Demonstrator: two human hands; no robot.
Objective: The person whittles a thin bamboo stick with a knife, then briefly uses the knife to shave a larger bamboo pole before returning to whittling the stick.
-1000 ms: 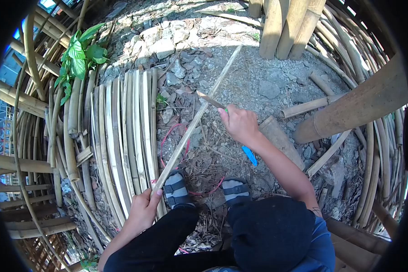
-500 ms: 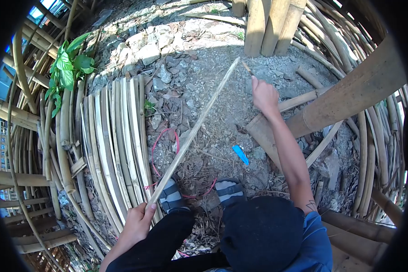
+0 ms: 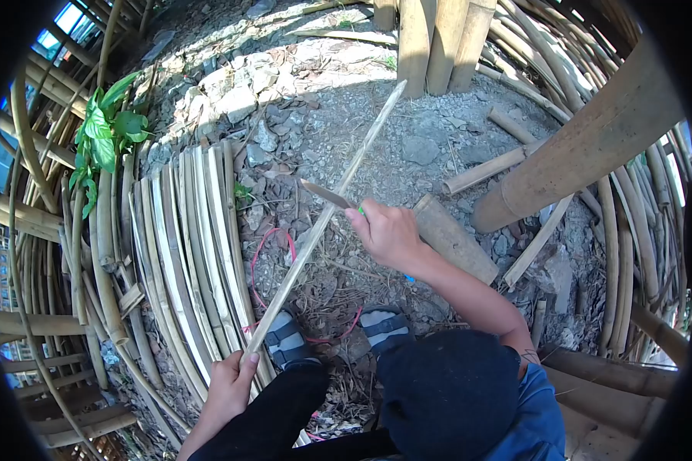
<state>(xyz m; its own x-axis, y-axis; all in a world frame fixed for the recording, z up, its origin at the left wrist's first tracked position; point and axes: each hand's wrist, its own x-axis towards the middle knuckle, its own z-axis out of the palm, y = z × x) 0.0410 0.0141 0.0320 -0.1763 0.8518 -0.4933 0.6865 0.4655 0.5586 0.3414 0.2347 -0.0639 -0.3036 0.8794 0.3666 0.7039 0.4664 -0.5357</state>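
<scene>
My left hand [image 3: 229,384] is closed round the near end of a long split bamboo strip [image 3: 309,244], which slants up and away from me to the right. In my right hand [image 3: 388,237] is a knife [image 3: 327,194] with a bit of green at its handle. Its blade lies across the strip around mid-length, tip toward the left. Beside my left hand, several split bamboo strips [image 3: 200,253] lie in a row on the ground. A pink string [image 3: 255,265] loops over the ground near my feet.
A thick bamboo pole [image 3: 584,142] leans in from the right. A cut bamboo piece [image 3: 454,242] lies beyond my right forearm, with a blue scrap [image 3: 410,278] mostly hidden by it. Upright bamboo posts [image 3: 442,50] stand ahead; a leafy plant [image 3: 104,131] grows at left.
My right hand has come back from beyond the strip's far end toward me and left, bringing the knife across the strip. My left hand keeps its hold, and the view has shifted slightly.
</scene>
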